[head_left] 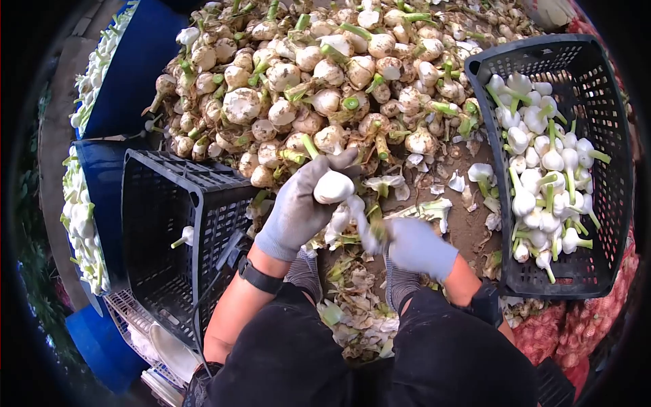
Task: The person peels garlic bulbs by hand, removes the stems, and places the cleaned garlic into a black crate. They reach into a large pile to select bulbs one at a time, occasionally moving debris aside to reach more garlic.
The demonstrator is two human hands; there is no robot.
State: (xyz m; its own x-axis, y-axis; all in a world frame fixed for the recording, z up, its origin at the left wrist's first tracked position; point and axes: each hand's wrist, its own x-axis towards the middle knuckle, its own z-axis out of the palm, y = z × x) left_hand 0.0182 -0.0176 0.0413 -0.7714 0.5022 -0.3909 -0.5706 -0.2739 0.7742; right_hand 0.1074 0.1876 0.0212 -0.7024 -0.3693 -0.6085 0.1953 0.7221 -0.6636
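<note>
My left hand (302, 207), in a grey-white glove, is closed around a peeled white garlic bulb (332, 187), whose green stem points up and left. Right of it, my gloved right hand (422, 249) is smeared by motion. It looks closed, with blurred garlic peel (377, 233) at its fingers. Below the bulb, pale strips of skin lie partly behind the hands. A large heap of unpeeled garlic (281, 78), soil-stained and with short green stems, spreads just beyond both hands.
A black crate (563, 288) of peeled garlic stands at the right. Another black crate (196, 237), with one bulb visible, tilts at the left beside blue containers (139, 64) of garlic. Peelings (356, 292) cover the ground between my feet. Red net sacks (576, 329) lie lower right.
</note>
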